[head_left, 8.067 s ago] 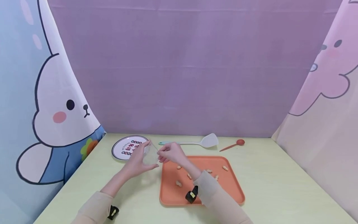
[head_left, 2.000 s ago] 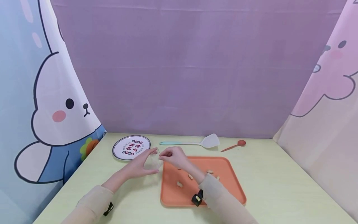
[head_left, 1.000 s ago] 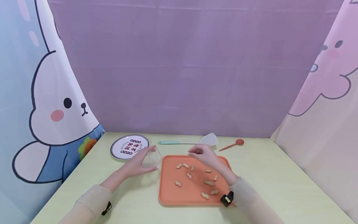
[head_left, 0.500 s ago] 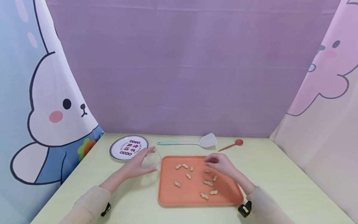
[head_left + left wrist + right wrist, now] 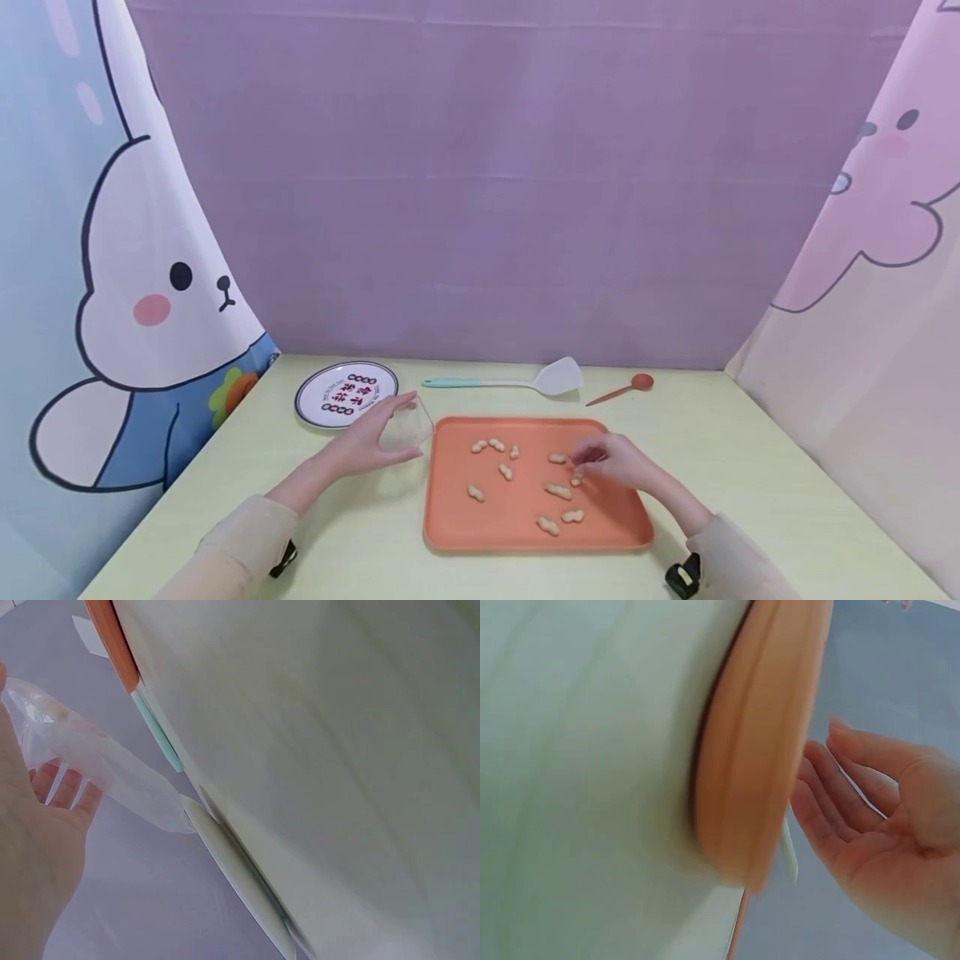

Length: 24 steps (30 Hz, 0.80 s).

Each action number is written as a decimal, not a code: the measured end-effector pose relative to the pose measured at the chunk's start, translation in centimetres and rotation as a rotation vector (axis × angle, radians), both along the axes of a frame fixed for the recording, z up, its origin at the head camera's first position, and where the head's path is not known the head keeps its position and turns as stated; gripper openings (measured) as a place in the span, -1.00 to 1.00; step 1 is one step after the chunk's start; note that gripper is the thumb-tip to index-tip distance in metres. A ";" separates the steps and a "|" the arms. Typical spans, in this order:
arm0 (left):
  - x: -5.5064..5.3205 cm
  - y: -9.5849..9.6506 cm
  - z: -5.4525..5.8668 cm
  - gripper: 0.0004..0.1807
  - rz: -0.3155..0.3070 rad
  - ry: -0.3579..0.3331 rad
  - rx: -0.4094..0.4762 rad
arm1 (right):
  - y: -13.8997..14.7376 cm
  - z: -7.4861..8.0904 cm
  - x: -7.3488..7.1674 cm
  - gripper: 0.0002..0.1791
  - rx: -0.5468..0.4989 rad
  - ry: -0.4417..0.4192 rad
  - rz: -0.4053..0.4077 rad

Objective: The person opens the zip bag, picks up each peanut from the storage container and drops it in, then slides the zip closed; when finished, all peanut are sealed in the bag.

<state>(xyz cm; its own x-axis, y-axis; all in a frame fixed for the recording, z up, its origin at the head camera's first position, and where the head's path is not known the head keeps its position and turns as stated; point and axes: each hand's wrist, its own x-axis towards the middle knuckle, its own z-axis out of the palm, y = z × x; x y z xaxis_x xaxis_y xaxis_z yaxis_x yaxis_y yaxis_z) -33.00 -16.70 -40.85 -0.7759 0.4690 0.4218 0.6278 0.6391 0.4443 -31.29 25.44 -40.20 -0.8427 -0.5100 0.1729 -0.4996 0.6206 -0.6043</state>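
My left hand holds a clear plastic bag beside the tray's left edge, thumb and fingers spread apart at its mouth. In the left wrist view the bag looks milky and soft and partly covers the fingers. My right hand hovers low over the right side of the orange tray. Its fingertips are right at a peanut, which they partly hide. A gap shows between thumb and fingers in the right wrist view. Several other peanuts lie scattered on the tray.
At the back left stands a white plate with red print and a dark rim. Behind the tray lie a spatula with a mint handle and a small red spoon. A purple curtain hangs behind the table.
My right hand has left the bag's mouth, moved right and come down over the tray. A peanut near the tray's back right corner is gone since the first frame. The left hand stays put.
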 end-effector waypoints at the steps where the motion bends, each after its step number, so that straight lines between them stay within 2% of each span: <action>1: 0.0 0.0 0.0 -0.02 0.000 0.001 -0.001 | 0.2 -0.1 0.0 -0.82 0.007 -0.003 0.007; 7: -0.1 0.0 0.1 -0.02 -0.001 0.015 -0.008 | 0.5 -0.5 -0.1 -0.87 0.059 -0.005 0.011; 24: -0.4 -0.1 -0.4 -0.06 -0.017 0.048 -0.017 | 0.3 -0.7 0.0 -0.91 0.094 0.017 -0.004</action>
<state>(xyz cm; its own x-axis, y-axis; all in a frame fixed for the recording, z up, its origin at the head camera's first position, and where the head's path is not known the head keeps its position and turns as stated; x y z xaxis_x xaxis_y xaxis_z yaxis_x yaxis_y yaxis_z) -33.38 -16.76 -41.24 -0.7472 0.4892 0.4499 0.6586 0.6355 0.4028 -31.28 25.78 -40.93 -0.8417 -0.5217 0.1389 -0.5072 0.6762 -0.5343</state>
